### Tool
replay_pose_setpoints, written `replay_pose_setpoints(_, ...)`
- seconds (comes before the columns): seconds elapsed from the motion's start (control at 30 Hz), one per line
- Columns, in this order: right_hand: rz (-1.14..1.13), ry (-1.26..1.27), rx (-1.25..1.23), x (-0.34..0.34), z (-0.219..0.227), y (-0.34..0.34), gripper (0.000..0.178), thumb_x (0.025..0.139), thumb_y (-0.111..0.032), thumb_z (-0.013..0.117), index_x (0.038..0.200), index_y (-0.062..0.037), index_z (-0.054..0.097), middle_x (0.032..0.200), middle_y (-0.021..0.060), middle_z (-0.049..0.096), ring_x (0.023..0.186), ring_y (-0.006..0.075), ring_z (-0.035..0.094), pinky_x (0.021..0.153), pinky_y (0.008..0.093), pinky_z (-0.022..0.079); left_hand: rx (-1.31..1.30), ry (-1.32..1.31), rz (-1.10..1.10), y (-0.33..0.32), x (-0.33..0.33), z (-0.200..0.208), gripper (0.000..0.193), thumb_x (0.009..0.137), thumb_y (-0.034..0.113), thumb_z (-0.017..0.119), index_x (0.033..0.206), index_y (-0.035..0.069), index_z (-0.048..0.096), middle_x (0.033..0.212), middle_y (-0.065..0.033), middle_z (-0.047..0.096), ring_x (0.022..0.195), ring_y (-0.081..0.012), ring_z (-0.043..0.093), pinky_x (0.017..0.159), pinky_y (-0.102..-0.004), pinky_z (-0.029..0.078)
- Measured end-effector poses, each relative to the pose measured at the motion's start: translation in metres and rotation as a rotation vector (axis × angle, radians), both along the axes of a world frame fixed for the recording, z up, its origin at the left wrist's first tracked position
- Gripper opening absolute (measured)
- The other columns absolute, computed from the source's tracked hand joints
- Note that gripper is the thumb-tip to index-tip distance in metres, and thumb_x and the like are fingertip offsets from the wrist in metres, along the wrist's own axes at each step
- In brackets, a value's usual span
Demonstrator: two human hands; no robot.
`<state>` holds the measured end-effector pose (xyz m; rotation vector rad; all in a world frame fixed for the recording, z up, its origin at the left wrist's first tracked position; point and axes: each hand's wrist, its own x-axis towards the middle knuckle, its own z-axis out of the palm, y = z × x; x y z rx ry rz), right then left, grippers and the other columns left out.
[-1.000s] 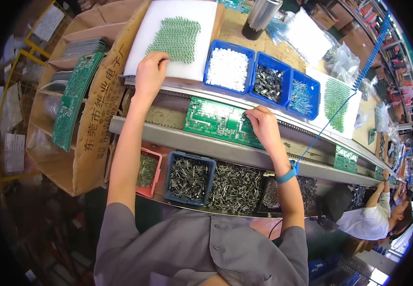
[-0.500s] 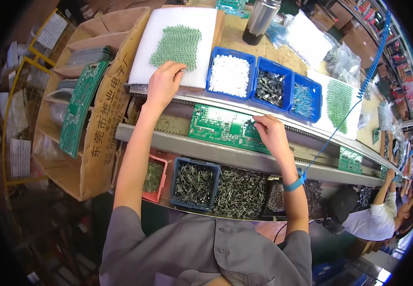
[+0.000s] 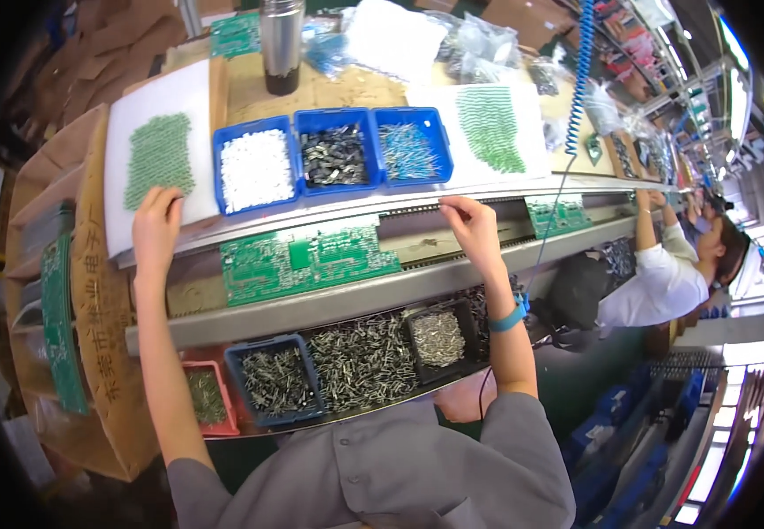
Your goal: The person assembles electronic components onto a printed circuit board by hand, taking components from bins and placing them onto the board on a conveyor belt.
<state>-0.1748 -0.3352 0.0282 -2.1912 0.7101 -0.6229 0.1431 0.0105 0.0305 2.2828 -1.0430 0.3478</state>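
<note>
My left hand point(image 3: 158, 227) is at the lower edge of a block of small green components point(image 3: 158, 152) standing in rows in white foam point(image 3: 199, 93). Thumb and fingers are pinched; anything between them is too small to make out. Between my hands a green circuit board point(image 3: 307, 258) lies on the conveyor rails. My right hand point(image 3: 473, 231), a blue band on its wrist, hovers over the rails just right of that board. Its fingertips are closed together, and I cannot make out whether they hold a part. A second foam sheet point(image 3: 523, 141) with green components lies beyond it.
Blue bins of white parts point(image 3: 257, 169), black parts point(image 3: 333, 157) and blue-leaded parts point(image 3: 408, 152) stand behind the rails. Nearer me are trays of metal-legged parts point(image 3: 274, 381). A carton of boards point(image 3: 100, 291) stands left. A coiled blue cord point(image 3: 579, 75) hangs right; a co-worker point(image 3: 660, 273) sits beyond.
My view has swung to the right. My right hand has left the circuit board and is now to its right, above the rails. My left hand stays at the green components.
</note>
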Motion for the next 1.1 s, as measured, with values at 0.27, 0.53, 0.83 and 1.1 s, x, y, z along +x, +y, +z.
replay_pose_setpoints(0.27, -0.455, 0.159, -0.584, -0.012, -0.027, -0.087, 0.015, 0.084, -0.014, 0.061, 0.095, -0.0057, 0.067, 0.084, 0.0158, 0.065, 0.078, 0.0345, 0.063, 0.067, 0.0430, 0.050, -0.135, 0.156, -0.005, -0.001, -0.031, 0.014, 0.009, 0.082, -0.002, 0.060, 0.091, -0.001, 0.061, 0.081, -0.0098, 0.058, 0.067, -0.0190, 0.055, 0.061, -0.0287, 0.044)
replay_pose_setpoints(0.53, -0.442, 0.391, -0.783, -0.006, -0.035, -0.108, 0.020, 0.085, -0.012, 0.058, 0.102, -0.0038, 0.065, 0.091, 0.0179, 0.064, 0.084, 0.0348, 0.063, 0.072, 0.0434, 0.052, -0.188, 0.443, -0.266, -0.025, -0.114, 0.014, 0.006, 0.078, -0.002, 0.064, 0.084, -0.001, 0.064, 0.078, -0.0076, 0.062, 0.065, -0.0135, 0.058, 0.058, -0.0249, 0.046)
replay_pose_setpoints(0.83, -0.347, 0.529, -0.743, -0.008, -0.032, -0.138, 0.012, 0.083, -0.016, 0.058, 0.089, -0.0058, 0.061, 0.079, 0.0177, 0.065, 0.078, 0.0365, 0.063, 0.069, 0.0474, 0.049, -0.085, 0.544, -0.425, -0.055, -0.145, -0.019, 0.007, 0.080, 0.002, 0.065, 0.086, -0.002, 0.063, 0.077, -0.0091, 0.059, 0.066, -0.0186, 0.059, 0.060, -0.0289, 0.048)
replay_pose_setpoints(1.1, -0.331, 0.361, -0.799, -0.009, -0.036, -0.137, 0.011, 0.085, -0.014, 0.056, 0.080, -0.0047, 0.058, 0.072, 0.0190, 0.063, 0.071, 0.0380, 0.062, 0.065, 0.0480, 0.048, -0.075, 0.378, -0.428, -0.059, -0.143, -0.038, 0.006, 0.080, 0.003, 0.064, 0.084, -0.001, 0.063, 0.077, -0.0124, 0.059, 0.068, -0.0275, 0.060, 0.060, -0.0356, 0.048)
